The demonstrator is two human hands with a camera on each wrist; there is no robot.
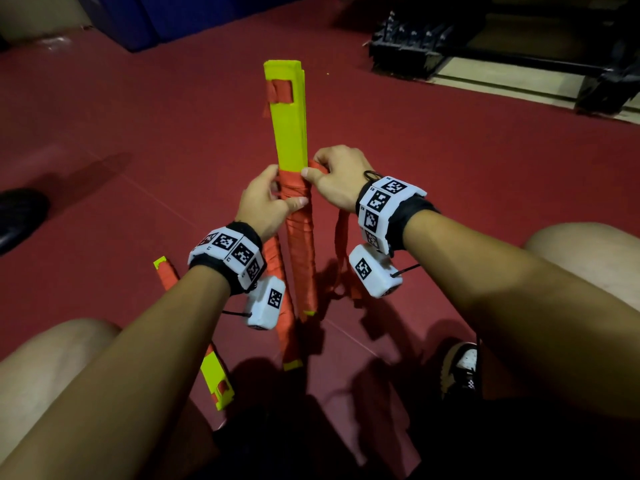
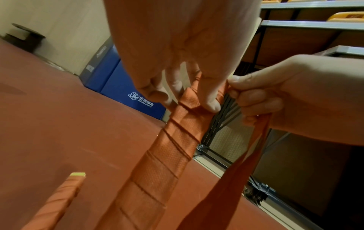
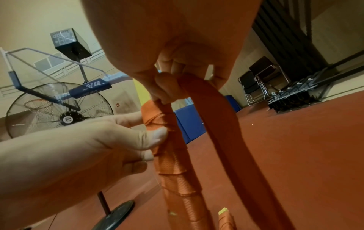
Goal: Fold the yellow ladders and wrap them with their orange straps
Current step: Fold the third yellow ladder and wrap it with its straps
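White lettering on the blue padded mat (image 2: 126, 87) by the wall reads "JINLING SPORTS" under a round logo and Chinese characters; a blue arm of the basketball stand (image 3: 96, 86) carries more Chinese characters, and the badge at the hub of the floor fan (image 3: 59, 109) is too small to read; the wristbands (image 1: 228, 251) bear black-and-white square coded markers. The folded yellow ladder (image 1: 287, 123) stands nearly upright between the person's knees, its lower end on the dark red floor (image 1: 450, 161); it is a flat, narrow stack of stiff slats, bare and bright yellow above, bound below in overlapping diagonal turns of the orange strap (image 2: 173, 147), a woven webbing with a fine mesh texture. The left hand (image 1: 265, 202) curls round the topmost turns, thumb pressing the wrap flat; the right hand (image 1: 341, 180) pinches the free strap just beside the ladder's edge, its loose length hanging down in a long loop toward the floor. A second orange tab sits near the ladder's top. Two more bundles (image 1: 289, 327) lie on the floor near the left forearm, seemingly already wrapped, with yellow ends showing. Folding chairs (image 3: 260, 80) stand by the far wall.
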